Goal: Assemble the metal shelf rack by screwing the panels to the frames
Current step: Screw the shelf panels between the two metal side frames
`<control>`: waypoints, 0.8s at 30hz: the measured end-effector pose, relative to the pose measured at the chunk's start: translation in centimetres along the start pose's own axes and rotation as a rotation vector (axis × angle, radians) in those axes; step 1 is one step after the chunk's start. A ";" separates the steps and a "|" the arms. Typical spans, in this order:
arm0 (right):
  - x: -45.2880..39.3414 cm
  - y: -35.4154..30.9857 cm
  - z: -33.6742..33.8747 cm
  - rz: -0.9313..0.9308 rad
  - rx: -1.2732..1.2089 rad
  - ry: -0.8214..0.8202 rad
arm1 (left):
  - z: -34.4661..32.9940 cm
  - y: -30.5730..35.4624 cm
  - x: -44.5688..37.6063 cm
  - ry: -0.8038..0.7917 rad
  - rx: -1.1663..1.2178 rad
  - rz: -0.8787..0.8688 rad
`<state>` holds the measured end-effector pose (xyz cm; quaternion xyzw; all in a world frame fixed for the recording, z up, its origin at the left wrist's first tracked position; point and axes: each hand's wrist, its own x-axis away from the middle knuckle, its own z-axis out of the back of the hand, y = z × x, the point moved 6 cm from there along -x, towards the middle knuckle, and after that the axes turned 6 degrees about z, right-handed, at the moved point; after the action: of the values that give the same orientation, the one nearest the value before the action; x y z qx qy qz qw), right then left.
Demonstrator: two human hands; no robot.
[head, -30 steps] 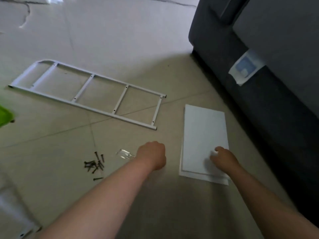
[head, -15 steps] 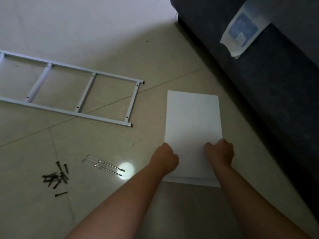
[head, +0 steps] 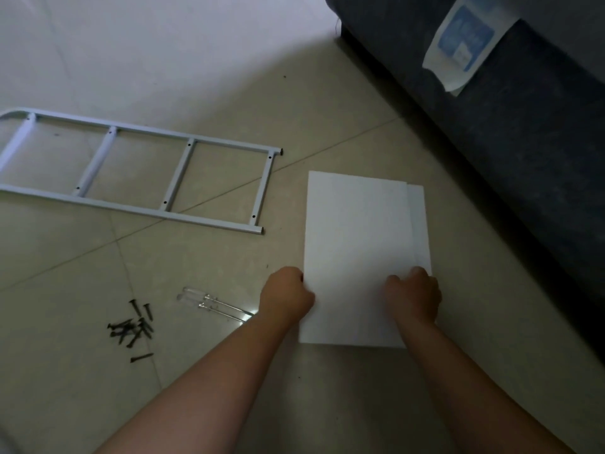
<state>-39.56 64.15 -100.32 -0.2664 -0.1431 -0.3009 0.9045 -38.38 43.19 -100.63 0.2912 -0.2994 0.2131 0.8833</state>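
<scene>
both hands sit curled at the stacked white panels [head: 357,244]: the left hand [head: 285,298] grips the top panel's left edge, the right hand [head: 413,298] rests knuckled on its near right part, hold unclear. likely separating a panel; next, carry it to the frame [head: 137,172] beyond the left fingers. screws [head: 132,329] and screwdriver [head: 212,304] lie left. the sofa's label [head: 463,40] is unreadable.

Frame [head: 137,172] cut off at left edge, lower panel [head: 419,224] mostly covered

One frame [head: 137,178], two panels [head: 357,231], two screwdrivers [head: 216,304], roughly ten screws [head: 132,329].
</scene>
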 end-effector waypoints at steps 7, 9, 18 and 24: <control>0.0 1.9 -0.3 -0.146 -0.420 -0.050 | 1.8 -2.2 1.4 -0.200 0.482 -0.116; 0.6 0.6 0.4 -0.089 -0.464 -0.039 | 2.7 -3.2 2.0 -0.203 0.556 -0.158; 5.8 -12.8 3.2 0.245 -0.838 -0.284 | 10.4 -10.1 4.9 -0.211 0.781 -0.153; 13.7 -21.0 1.2 0.453 -0.887 -0.557 | 16.4 -19.4 9.0 -0.159 0.743 -0.060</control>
<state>-42.06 44.23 -85.27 -0.7138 -0.1757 -0.0490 0.6762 -27.81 20.18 -91.62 0.6158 -0.2609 0.2577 0.6973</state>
